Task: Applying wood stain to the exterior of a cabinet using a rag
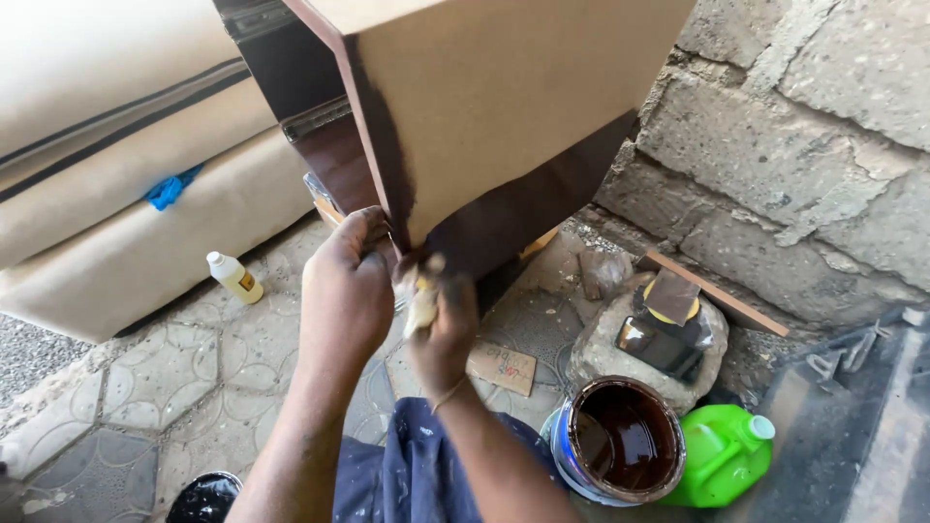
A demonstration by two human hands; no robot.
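A tilted wooden cabinet (504, 97) fills the top middle, its bare tan panel bordered by dark brown stain along the edges. My left hand (347, 286) grips the cabinet's lower corner edge. My right hand (441, 329) is closed around a pale, stain-smeared paintbrush (423, 300) whose tip meets the dark lower corner. An open can of dark brown stain (620, 438) sits at the lower right, close to my right forearm.
A green plastic jug (722, 453) lies beside the can. A dark container (664, 329) rests on a stone by the block wall (804, 174). A small yellow bottle (234, 276) stands on the patterned tile floor near beige upholstered panels (136, 194).
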